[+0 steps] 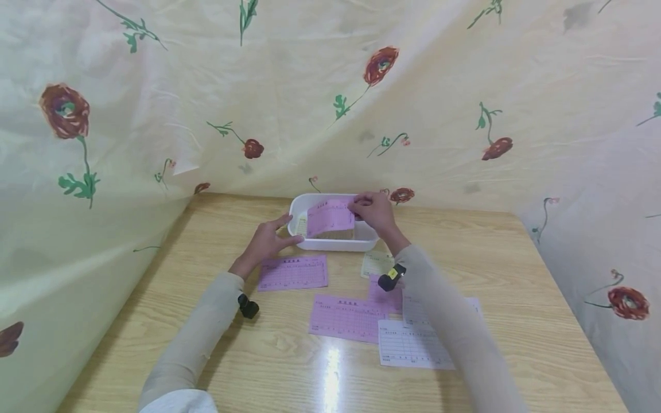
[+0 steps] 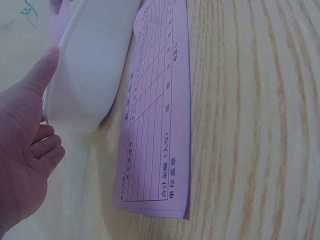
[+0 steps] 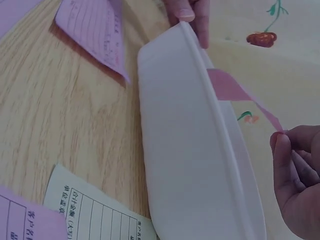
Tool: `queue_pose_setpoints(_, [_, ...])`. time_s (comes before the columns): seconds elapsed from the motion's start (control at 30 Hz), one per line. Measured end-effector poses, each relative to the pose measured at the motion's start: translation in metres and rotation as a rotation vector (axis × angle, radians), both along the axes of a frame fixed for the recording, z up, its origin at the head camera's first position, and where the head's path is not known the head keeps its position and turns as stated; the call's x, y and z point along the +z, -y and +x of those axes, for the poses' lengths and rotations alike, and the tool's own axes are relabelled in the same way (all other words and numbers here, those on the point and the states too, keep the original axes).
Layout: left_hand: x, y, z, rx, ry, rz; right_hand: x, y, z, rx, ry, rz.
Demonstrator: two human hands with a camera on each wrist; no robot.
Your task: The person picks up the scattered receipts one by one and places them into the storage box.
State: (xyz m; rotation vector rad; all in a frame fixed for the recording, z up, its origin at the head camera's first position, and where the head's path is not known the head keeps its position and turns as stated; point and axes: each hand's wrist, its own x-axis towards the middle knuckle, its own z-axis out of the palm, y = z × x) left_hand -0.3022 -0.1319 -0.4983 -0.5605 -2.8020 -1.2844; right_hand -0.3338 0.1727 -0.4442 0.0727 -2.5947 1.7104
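A white plastic tub point(image 1: 335, 245) stands on the table near the back curtain. My left hand point(image 1: 265, 241) grips its left end, thumb at the near rim and fingers around the far side. In the left wrist view that thumb point(image 2: 44, 70) lies along the tub's rim. My right hand point(image 1: 376, 211) pinches the right edge of a pink printed form point(image 1: 330, 218) between thumb and fingertips. The form slants over the tub's opening, its left part down inside. A pale yellow slip point(image 1: 302, 225) shows in the tub's left end, with a brownish surface under the pink form.
Another pink form point(image 1: 293, 273) lies before the tub, beside my left wrist. Nearer and to the right are a yellowish form point(image 1: 376, 263), overlapping pink forms point(image 1: 346, 318) and white forms point(image 1: 413, 347), partly under my right forearm. A flowered curtain point(image 1: 289, 97) rises behind the table point(image 1: 248, 355).
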Motion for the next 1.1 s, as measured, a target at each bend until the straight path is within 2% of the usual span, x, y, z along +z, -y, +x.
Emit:
queue_pose_setpoints(0.27, [-0.001, 0.001, 0.000, -0.017, -0.020, 0.014, -0.006, 0.007, -0.001, -0.020, -0.010, 0.083])
queue_pose_setpoints(0.6, [0.000, 0.002, -0.001, -0.016, 0.000, 0.019, -0.012, 0.005, -0.007, -0.009, 0.013, 0.145])
queue_pose_setpoints(0.9, [-0.001, 0.001, -0.002, -0.019, 0.008, 0.014, -0.013, -0.006, -0.008, 0.046, 0.019, 0.101])
queue_pose_setpoints(1.1, [0.000, 0.003, -0.001, -0.021, 0.028, 0.015, -0.003, -0.018, 0.000, 0.089, 0.015, 0.067])
